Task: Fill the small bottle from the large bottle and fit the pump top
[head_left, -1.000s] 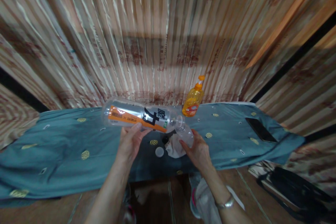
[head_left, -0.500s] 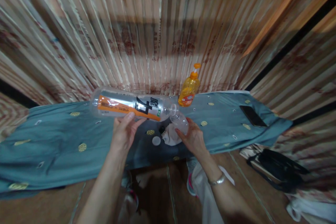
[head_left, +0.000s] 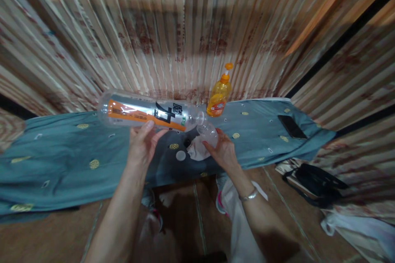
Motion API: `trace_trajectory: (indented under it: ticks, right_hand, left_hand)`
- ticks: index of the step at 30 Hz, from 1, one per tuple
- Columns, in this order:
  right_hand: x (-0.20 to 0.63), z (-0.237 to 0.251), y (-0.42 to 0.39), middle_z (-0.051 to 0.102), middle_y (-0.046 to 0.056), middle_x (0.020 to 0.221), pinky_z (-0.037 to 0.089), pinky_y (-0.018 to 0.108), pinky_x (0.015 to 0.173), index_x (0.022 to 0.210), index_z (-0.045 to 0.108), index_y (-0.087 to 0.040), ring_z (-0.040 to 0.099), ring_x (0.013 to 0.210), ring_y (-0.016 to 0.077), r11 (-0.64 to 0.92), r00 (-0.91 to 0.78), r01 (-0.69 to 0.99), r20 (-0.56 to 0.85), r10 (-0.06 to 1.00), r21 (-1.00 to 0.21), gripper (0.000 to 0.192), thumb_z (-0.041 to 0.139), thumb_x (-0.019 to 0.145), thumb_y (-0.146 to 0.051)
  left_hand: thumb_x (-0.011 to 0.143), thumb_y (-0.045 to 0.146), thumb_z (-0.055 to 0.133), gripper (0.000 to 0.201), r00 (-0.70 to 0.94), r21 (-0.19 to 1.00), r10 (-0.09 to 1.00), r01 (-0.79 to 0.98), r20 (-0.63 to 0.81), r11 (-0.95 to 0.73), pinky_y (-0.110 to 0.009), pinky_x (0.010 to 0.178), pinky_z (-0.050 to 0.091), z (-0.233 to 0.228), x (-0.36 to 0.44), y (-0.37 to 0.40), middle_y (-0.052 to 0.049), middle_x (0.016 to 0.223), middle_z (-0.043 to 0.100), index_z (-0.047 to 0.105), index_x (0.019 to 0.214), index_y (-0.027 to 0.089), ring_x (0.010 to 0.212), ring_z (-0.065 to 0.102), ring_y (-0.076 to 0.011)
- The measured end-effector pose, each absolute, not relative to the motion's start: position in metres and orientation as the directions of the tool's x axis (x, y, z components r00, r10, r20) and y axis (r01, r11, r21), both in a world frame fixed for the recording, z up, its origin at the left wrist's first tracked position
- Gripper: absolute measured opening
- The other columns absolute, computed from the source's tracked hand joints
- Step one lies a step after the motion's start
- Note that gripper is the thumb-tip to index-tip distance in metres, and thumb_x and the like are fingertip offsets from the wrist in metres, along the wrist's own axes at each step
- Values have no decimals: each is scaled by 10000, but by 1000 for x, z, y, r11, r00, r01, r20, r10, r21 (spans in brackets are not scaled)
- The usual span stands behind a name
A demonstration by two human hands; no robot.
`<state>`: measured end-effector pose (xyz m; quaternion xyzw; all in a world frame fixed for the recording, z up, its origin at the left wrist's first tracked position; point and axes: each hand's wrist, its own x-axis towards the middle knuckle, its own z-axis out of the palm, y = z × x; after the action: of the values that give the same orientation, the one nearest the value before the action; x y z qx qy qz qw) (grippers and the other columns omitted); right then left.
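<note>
Large clear bottle [head_left: 148, 114]: lying nearly level above the cloth, orange label up, mouth pointing right.
Left hand [head_left: 142, 146]: fingers closed under the bottle's mid-body, carrying it.
Right hand [head_left: 222, 153]: wrapped around a small clear container [head_left: 208, 133], touching the bottle's mouth.
Below grip: white cap [head_left: 180, 155] and crumpled white rag [head_left: 197, 152] on blue cloth [head_left: 61, 160].
Behind grip: orange pump bottle [head_left: 219, 98], upright.
Far right: black phone [head_left: 291, 126].

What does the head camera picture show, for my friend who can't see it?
A left hand tips a big clear bottle sideways, mouth against a small clear bottle held by the right hand, above a blue cloth. An orange pump bottle stands behind.
</note>
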<state>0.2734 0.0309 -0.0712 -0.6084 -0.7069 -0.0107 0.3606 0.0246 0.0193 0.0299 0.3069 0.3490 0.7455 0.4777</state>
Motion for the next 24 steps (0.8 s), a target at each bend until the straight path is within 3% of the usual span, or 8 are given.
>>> trace_trajectory:
  ticks: [24]
  right_hand:
    - [275, -69, 30, 760, 211, 1059, 588, 425, 847, 1286, 587, -71, 740, 961, 321, 231, 16, 879, 510, 860, -417, 616, 677, 877, -522]
  left_hand:
    - [518, 351, 962, 414, -324, 809, 935, -506, 144, -300, -347, 678, 656, 35, 31, 20, -27, 814, 739, 707, 807, 197, 746, 723, -220]
